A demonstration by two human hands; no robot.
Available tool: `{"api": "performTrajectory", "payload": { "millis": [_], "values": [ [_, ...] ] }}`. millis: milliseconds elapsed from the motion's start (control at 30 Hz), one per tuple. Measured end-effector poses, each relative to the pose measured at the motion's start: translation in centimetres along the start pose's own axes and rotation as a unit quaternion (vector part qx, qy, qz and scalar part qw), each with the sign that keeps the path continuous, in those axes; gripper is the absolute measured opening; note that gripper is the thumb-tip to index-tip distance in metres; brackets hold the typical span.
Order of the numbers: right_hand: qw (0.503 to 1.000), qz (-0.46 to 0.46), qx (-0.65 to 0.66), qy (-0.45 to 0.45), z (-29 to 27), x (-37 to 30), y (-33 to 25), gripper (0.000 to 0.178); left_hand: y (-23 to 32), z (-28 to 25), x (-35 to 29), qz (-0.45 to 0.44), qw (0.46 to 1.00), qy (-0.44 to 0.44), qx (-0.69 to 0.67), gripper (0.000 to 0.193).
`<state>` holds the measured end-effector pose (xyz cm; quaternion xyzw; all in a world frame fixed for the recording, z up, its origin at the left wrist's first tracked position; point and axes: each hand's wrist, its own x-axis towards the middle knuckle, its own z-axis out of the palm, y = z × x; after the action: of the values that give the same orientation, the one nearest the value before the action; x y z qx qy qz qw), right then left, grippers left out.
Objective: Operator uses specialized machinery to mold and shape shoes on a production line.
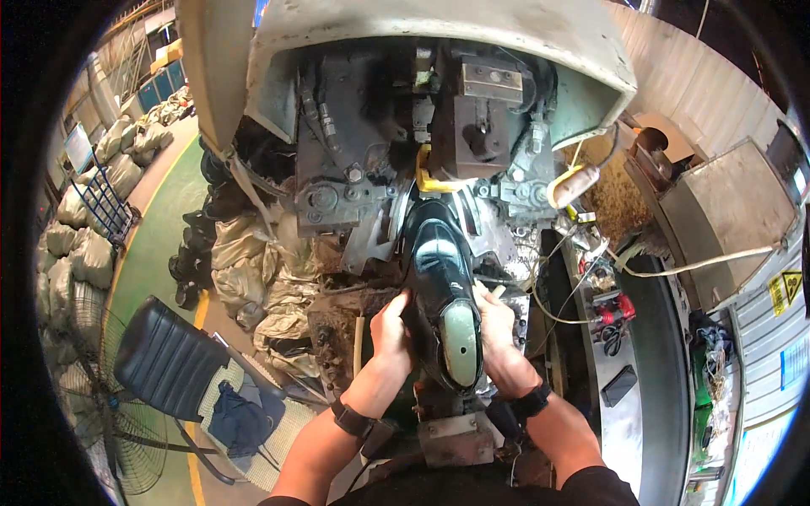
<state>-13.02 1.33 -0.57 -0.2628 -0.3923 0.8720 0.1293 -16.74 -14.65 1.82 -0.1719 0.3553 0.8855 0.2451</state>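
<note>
Shoe and filling: the black shoe (434, 257) holds a pale green last (461, 341), whose flat top, with one small dark hole, fills the opening between the grips
Sacks: pale sacks (118, 173) stand heaped far to the left of the left grip; they bulge, their contents hidden
Pale cabinet: the box-like pale cabinet (721, 207) is well to the right of the right grip and beyond it; its inside does not show
Shoe direction: toe away from the body, heel toward it; the long axis runs nearly straight ahead between the grips, with the heel slightly to the right
Shoe place: between both grips, its toe beyond them at the machine (485, 139), just below a yellow part (432, 177); whether toe and machine touch, I cannot tell
Left grip: the left grip (391, 333) clasps the shoe's left side; some fingers are hidden
Right grip: the right grip (499, 329) clasps its right side, near the heel
Tabletop: the narrow metal tabletop (620, 430), right of the right grip, carries a red tool (614, 310) and a small black object (620, 386)
</note>
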Motion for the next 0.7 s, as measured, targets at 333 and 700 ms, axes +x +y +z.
{"api": "performTrajectory", "payload": {
  "millis": [333,700],
  "values": [
    [0.997,0.043,0.055,0.026,0.2,1.2,1.2,0.030,-1.8,-3.1,4.2,-0.008,0.998,0.003,-0.060,0.030],
    [0.992,-0.030,0.125,-0.015,-0.7,5.1,3.7,0.022,-4.9,-5.5,8.4,0.146,0.988,0.032,0.025,0.025]
  ]
}}
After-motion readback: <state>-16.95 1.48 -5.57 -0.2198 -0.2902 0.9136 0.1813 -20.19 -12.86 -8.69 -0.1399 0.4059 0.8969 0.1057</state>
